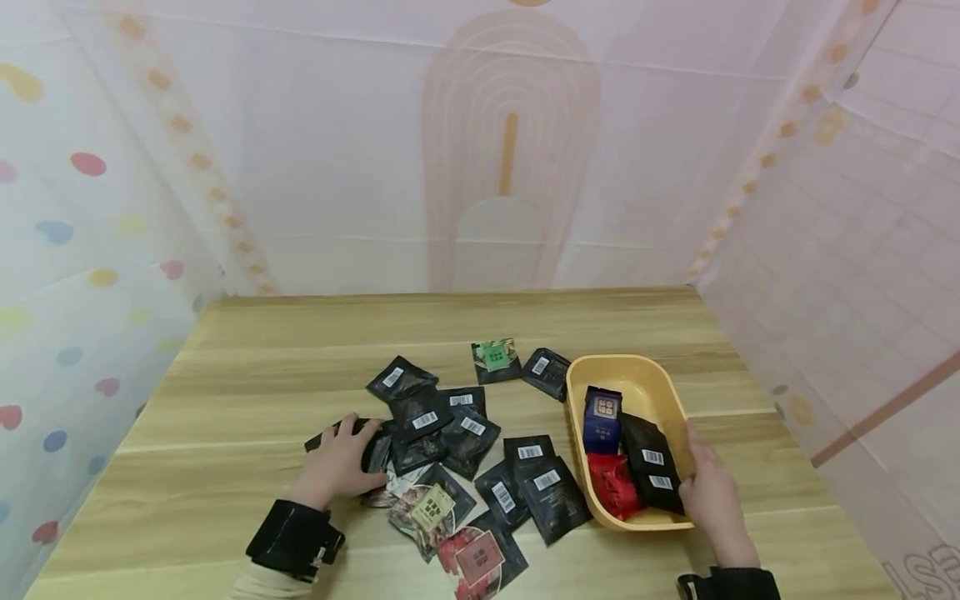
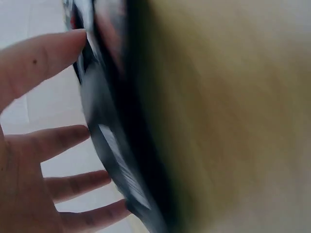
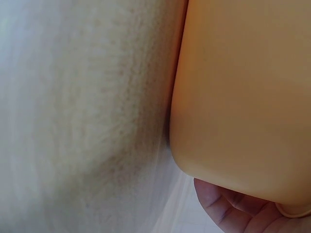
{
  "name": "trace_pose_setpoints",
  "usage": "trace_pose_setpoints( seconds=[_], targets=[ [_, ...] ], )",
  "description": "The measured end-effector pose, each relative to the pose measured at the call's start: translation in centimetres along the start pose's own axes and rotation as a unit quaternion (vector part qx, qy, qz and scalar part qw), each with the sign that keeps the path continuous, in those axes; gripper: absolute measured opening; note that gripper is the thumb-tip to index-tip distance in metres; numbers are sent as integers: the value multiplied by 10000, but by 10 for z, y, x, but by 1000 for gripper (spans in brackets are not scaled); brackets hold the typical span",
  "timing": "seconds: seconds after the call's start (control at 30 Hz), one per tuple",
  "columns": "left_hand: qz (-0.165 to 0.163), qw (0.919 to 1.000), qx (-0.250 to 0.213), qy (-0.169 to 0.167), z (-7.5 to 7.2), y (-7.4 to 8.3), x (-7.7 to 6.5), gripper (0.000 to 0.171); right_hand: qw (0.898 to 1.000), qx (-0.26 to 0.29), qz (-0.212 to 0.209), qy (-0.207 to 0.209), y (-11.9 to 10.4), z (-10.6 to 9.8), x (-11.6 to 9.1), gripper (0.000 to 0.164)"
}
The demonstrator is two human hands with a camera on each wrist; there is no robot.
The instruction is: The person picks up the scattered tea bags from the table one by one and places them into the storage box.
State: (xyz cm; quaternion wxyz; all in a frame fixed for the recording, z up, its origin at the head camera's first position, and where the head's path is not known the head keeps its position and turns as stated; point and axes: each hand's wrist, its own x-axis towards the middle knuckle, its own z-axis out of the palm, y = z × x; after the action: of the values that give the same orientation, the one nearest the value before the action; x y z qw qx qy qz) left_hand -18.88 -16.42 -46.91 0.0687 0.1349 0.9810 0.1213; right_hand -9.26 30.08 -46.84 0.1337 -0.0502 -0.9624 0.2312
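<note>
At the left of the heap of black sachets (image 1: pixel 423 412), my left hand (image 1: pixel 339 462) rests on some of them with the fingers spread. The left wrist view has those fingertips (image 2: pixel 73 135) lightly bent against the edge of a black sachet (image 2: pixel 104 107); the palm stays apart from it. My right hand (image 1: pixel 711 492) grips the right side of a yellow plastic bin (image 1: pixel 651 371), fingers curled round its wall in the right wrist view. Inside the bin lie a dark blue packet (image 1: pixel 602 421), a crumpled red packet (image 1: pixel 613 483) and black sachets (image 1: pixel 651 458).
Sachets with printed fronts, one yellow-labelled (image 1: pixel 432 507) and one red-labelled (image 1: pixel 480 560), lie nearest me. A green-labelled sachet (image 1: pixel 496 358) lies at the back, beside another black one (image 1: pixel 546 371). Patterned cloth walls (image 1: pixel 337 167) border the wooden table (image 1: pixel 247 400) at the back and sides.
</note>
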Motion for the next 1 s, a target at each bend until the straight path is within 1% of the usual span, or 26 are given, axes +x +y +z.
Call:
trace_pose_setpoints(
  seconds=[0.07,0.13,0.33,0.4,0.53,0.6,0.67,0.73,0.8,0.9,1.0],
  targets=[
    [1,10000,-67,-49,-1,-4,2,77,10000,-35,15,15,-1,-1,1,76],
    [4,10000,-96,-20,-1,-7,5,73,10000,-58,13,44,-2,-3,3,75],
    [-27,9994,-126,312,1,-11,14,57,9999,-22,110,-46,-3,-2,6,77],
    [3,9992,-179,363,1,-11,15,52,9999,-1,145,-94,-3,0,6,77],
    [11,9990,-369,231,2,-12,12,45,9999,-24,118,-110,-2,3,4,77],
    [3,9989,-442,140,2,-11,9,43,10000,-54,63,-52,-1,4,1,76],
    [38,9985,-533,117,2,-9,8,41,10000,-89,18,0,0,4,-1,76],
    [169,9979,-600,201,0,-5,7,41,9999,-121,-37,62,1,4,-3,76],
    [370,9963,-681,366,-4,1,7,40,9998,-164,-78,113,2,4,-3,76],
    [814,9916,-760,650,-12,15,11,39,9996,-191,-109,157,2,5,-3,77],
    [1307,9840,-857,854,-20,34,16,38,9996,-199,-103,182,1,5,-1,77]
  ],
)
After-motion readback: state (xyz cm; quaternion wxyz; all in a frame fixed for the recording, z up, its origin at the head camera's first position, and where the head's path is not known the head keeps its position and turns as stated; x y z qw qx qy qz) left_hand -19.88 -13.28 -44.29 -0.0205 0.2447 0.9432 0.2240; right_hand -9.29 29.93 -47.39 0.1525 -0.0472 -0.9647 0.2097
